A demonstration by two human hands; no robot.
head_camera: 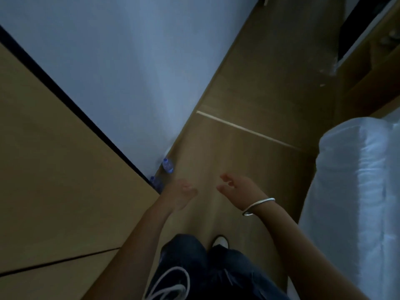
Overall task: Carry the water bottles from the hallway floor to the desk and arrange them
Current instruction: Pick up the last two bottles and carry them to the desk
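Observation:
Two clear water bottles with blue caps stand on the wooden hallway floor against the white wall: one bottle further off, a second bottle nearer and partly hidden by the wooden panel's edge. My left hand reaches forward just right of the nearer bottle, fingers apart, holding nothing. My right hand, with a silver bangle on its wrist, hovers beside it over the floor, fingers loosely spread and empty. The desk is not clearly in view.
A tall wooden panel fills the left side. A white wall runs behind the bottles. White bedding bulges in on the right. Wooden furniture stands at the far right end. My legs and one shoe show below.

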